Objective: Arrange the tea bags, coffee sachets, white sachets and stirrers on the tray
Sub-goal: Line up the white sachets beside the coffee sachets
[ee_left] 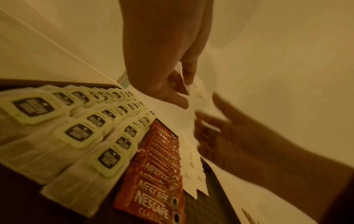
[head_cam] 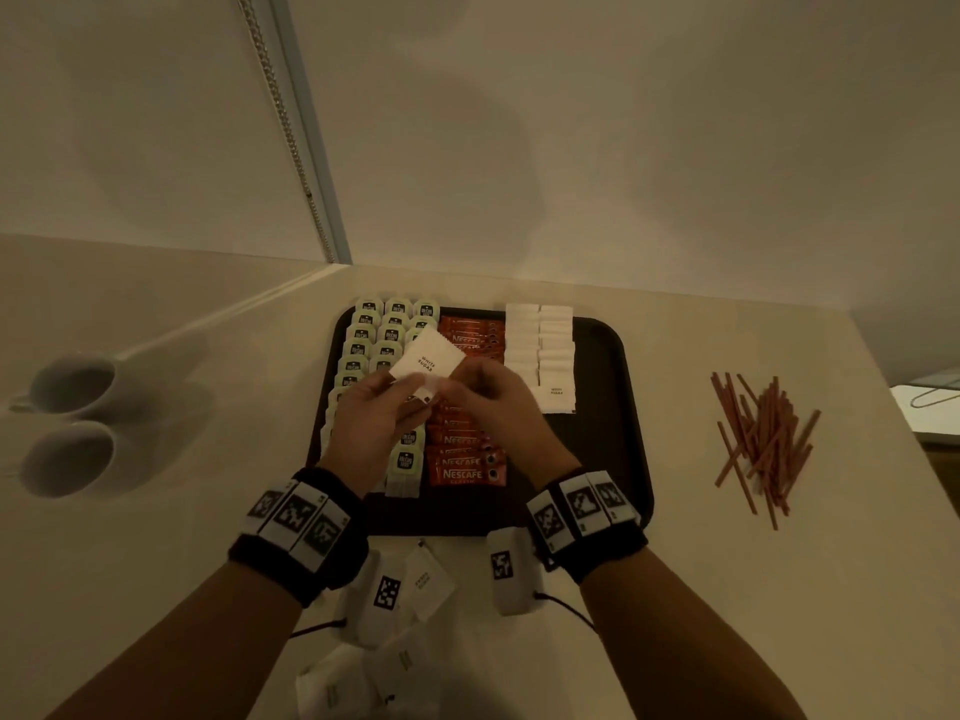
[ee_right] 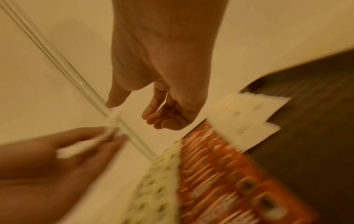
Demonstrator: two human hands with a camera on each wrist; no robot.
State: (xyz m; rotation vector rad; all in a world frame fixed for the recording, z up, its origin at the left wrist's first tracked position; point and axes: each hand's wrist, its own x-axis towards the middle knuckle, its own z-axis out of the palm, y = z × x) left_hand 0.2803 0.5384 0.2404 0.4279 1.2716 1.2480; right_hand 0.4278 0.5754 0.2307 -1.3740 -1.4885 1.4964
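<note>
The white sachet (head_cam: 427,362) is held up over the middle of the tray (head_cam: 618,407), above the tea bags and coffee. It looks like thin paper with a loose fill: very light, floppy, easy to crease, so a pinch at a flat corner or crimped edge seems the sensible hold. The left hand (head_cam: 371,423) has it, its grip closed with thumb and fingers nipping the near corner. The right hand (head_cam: 498,407) sits just beside that corner; in the wrist view its fingers are loosely curled around nothing, so its grip is slack and empty.

Printed on the sachet is "WHITE SUGAR". The same words show on the nearest of the white sachets (head_cam: 540,350) already laid in two columns toward the tray's far right corner. The coffee sachets (head_cam: 465,457) down the middle read "NESCAFE CLASSIC", glossy and probably slippery. The tea bags (head_cam: 374,335) along the tray's left side carry pale green tags with a dark logo I cannot read.

More white sachets (head_cam: 426,582) lie loose on the desk (head_cam: 156,589) past the tray's near edge. The stirrers (head_cam: 761,439), thin and stiff, are heaped near the desk's right edge, and two white cups (head_cam: 70,423) stand at its left.
</note>
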